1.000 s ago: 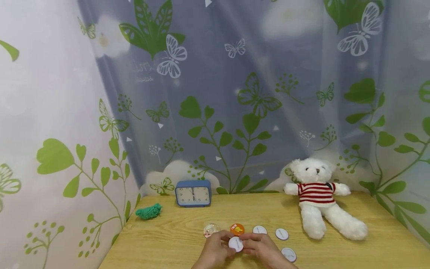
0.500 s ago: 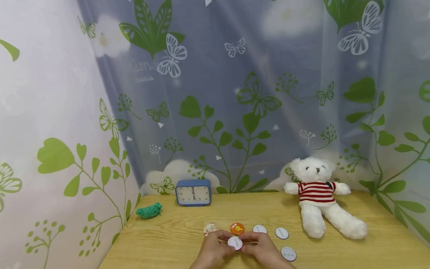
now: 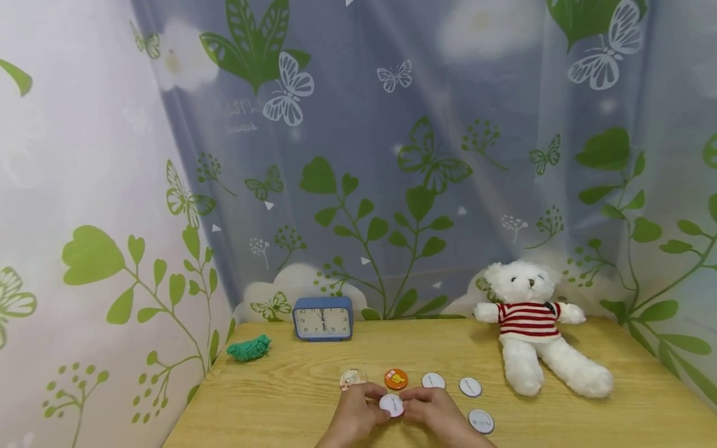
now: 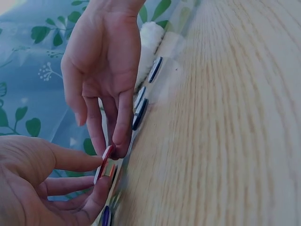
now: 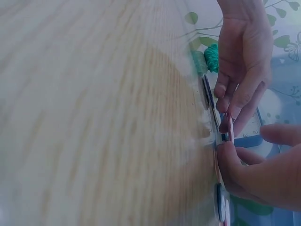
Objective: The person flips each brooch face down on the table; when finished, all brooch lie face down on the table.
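In the head view, my left hand (image 3: 354, 414) and right hand (image 3: 434, 414) meet at a round button badge (image 3: 391, 405), its white pin-back side facing me. It is held just in front of an orange badge (image 3: 396, 378). My left thumb and fingers pinch its left side; the right hand's fingertips hold the opposite edge. Seen edge-on in the left wrist view, the badge (image 4: 104, 165) has a red rim and stands tilted off the table. A pale patterned badge (image 3: 353, 379) lies beyond my left hand. White-backed badges (image 3: 433, 381) lie beyond and beside my right hand.
A blue alarm clock (image 3: 323, 318) stands at the back left, near a green yarn bundle (image 3: 249, 348). On the right sits a white teddy bear (image 3: 528, 330) in a striped shirt. Another white-backed badge (image 3: 480, 421) lies right of my right hand on the wooden table (image 3: 269, 398).
The held badge has shifted slightly left and away from me. My right fingers have readjusted around its edge. The badges on the table stay where they were.
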`<action>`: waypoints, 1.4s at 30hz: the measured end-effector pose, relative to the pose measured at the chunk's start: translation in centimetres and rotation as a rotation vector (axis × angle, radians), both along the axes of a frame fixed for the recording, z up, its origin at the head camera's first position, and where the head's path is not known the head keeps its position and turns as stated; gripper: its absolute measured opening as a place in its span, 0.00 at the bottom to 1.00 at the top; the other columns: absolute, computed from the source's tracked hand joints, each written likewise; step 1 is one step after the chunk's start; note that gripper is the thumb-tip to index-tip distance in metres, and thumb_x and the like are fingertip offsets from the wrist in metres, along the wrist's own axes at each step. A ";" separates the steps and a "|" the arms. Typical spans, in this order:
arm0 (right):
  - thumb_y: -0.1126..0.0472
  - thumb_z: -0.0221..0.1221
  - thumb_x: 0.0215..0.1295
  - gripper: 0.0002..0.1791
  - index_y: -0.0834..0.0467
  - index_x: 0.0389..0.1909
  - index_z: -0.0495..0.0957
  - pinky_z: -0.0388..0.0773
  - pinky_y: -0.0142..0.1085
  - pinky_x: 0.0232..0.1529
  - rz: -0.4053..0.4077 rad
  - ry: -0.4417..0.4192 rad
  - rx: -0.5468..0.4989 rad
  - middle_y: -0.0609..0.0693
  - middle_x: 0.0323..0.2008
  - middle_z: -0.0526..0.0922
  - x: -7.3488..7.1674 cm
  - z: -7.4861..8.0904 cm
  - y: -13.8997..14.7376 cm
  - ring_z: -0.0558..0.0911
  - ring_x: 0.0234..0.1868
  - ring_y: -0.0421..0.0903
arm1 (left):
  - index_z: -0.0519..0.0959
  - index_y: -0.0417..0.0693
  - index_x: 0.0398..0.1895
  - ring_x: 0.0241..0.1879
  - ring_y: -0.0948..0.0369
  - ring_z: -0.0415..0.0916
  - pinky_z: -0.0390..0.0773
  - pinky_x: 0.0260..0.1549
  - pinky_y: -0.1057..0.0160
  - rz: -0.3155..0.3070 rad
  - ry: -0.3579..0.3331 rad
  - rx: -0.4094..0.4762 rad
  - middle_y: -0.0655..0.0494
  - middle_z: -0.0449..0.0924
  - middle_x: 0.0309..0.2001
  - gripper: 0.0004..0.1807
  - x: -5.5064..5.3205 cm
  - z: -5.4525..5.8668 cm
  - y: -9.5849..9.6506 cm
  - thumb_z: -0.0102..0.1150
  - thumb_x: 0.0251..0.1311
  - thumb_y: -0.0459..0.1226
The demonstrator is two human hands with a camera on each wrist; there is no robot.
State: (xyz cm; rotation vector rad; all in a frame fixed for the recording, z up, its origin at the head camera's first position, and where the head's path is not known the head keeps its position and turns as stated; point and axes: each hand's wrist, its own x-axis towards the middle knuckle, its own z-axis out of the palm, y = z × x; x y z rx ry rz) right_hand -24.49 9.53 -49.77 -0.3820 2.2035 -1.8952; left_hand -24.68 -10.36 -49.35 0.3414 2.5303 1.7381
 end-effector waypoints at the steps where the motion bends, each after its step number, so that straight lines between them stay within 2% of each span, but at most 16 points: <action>1: 0.68 0.57 0.68 0.21 0.82 0.53 0.76 0.84 0.35 0.47 -0.004 -0.018 -0.024 0.67 0.50 0.84 0.0 0.0 0.0 0.83 0.47 0.44 | 0.85 0.31 0.44 0.32 0.61 0.79 0.78 0.28 0.69 0.002 0.005 -0.012 0.49 0.85 0.37 0.16 0.0 0.0 0.0 0.71 0.49 0.22; 5: 0.69 0.54 0.72 0.21 0.85 0.56 0.73 0.85 0.39 0.52 0.000 -0.083 -0.113 0.67 0.51 0.84 0.1 0.1 0.1 0.83 0.51 0.46 | 0.85 0.32 0.44 0.32 0.61 0.77 0.77 0.28 0.68 0.009 0.004 -0.053 0.50 0.85 0.36 0.15 0.1 -0.1 0.2 0.72 0.50 0.24; 10: 0.67 0.52 0.76 0.22 0.85 0.58 0.71 0.84 0.40 0.55 -0.001 -0.130 -0.163 0.64 0.53 0.84 0.2 0.5 0.3 0.82 0.53 0.45 | 0.85 0.32 0.45 0.34 0.61 0.78 0.79 0.30 0.65 0.011 -0.012 -0.072 0.49 0.86 0.37 0.14 0.2 0.1 0.5 0.71 0.53 0.26; 18: 0.67 0.50 0.78 0.22 0.85 0.60 0.70 0.83 0.43 0.59 0.024 -0.137 -0.175 0.63 0.54 0.83 0.1 0.7 0.6 0.81 0.55 0.46 | 0.84 0.34 0.44 0.32 0.61 0.77 0.79 0.29 0.65 0.023 -0.021 -0.086 0.52 0.85 0.34 0.11 0.5 0.1 0.9 0.70 0.58 0.27; 25: 0.66 0.50 0.78 0.24 0.84 0.61 0.69 0.82 0.42 0.59 0.029 -0.156 -0.187 0.58 0.55 0.83 0.2 0.9 0.9 0.80 0.56 0.45 | 0.84 0.34 0.45 0.25 0.62 0.75 0.77 0.23 0.66 0.007 -0.026 -0.087 0.53 0.84 0.34 0.11 0.5 0.0 1.2 0.69 0.59 0.29; 33: 0.65 0.50 0.77 0.24 0.84 0.61 0.69 0.82 0.45 0.61 0.003 -0.144 -0.161 0.68 0.58 0.80 0.2 1.2 0.7 0.80 0.58 0.47 | 0.84 0.32 0.43 0.19 0.65 0.72 0.73 0.19 0.68 -0.019 0.028 -0.098 0.53 0.82 0.29 0.11 0.6 0.2 1.1 0.68 0.60 0.31; 36: 0.65 0.49 0.77 0.24 0.85 0.60 0.69 0.81 0.46 0.61 0.003 -0.135 -0.149 0.69 0.57 0.80 0.3 1.2 0.7 0.80 0.58 0.48 | 0.84 0.31 0.44 0.19 0.64 0.72 0.73 0.19 0.68 -0.021 0.016 -0.095 0.53 0.81 0.29 0.12 0.6 0.2 1.1 0.68 0.60 0.31; 42: 0.65 0.50 0.77 0.24 0.84 0.59 0.70 0.82 0.44 0.59 -0.002 -0.148 -0.147 0.59 0.52 0.84 0.4 1.4 0.8 0.81 0.55 0.48 | 0.82 0.29 0.45 0.20 0.63 0.73 0.73 0.19 0.68 -0.027 0.011 -0.090 0.51 0.82 0.31 0.14 0.7 0.3 1.1 0.68 0.60 0.31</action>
